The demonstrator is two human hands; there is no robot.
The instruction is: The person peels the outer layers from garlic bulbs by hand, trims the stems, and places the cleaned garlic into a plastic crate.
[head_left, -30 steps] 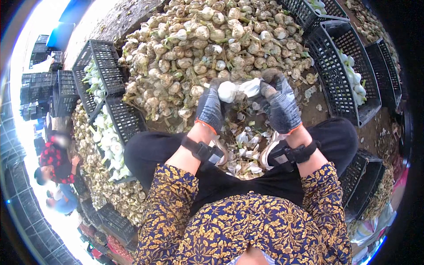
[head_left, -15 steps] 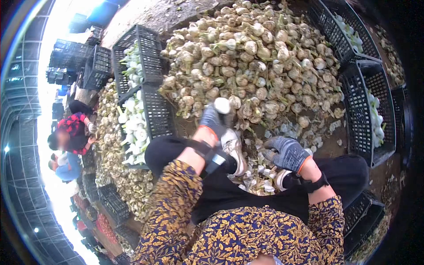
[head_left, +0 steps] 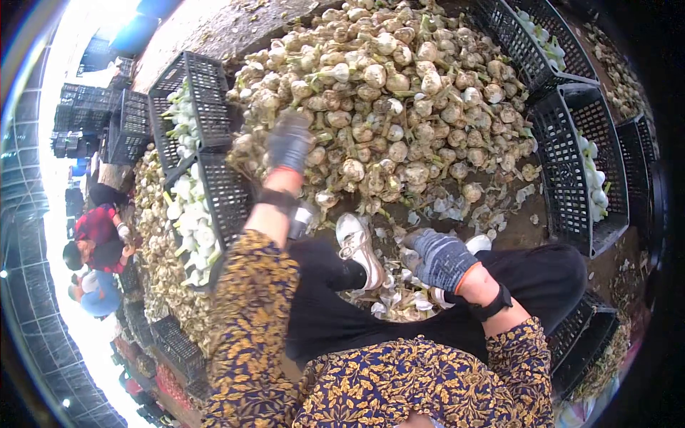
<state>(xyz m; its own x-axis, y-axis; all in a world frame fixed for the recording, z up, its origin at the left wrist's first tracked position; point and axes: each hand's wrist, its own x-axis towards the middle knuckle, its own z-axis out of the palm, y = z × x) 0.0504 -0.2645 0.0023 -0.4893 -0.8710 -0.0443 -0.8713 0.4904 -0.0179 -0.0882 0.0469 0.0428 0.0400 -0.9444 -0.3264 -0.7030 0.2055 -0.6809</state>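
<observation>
My left hand, in a grey glove with an orange cuff, is over the left side of a big heap of garlic bulbs, close to a black crate. Motion smears its fingers, and I cannot see whether it holds anything. My right hand, gloved the same way, is low between my knees, above loose garlic skins. Its fingers are curled together; what they hold, if anything, is hidden. White, cleaned garlic bulbs with green stems lie in the left crate.
More black crates with white bulbs stand at the right and upper right. A white shoe is in front of me. Far left, a person in a red checked shirt sits beside another garlic heap.
My left hand has moved left and away from me, from above my shoe to beside the crate; the white bulb seen at it earlier no longer shows. My right hand shifted slightly left.
</observation>
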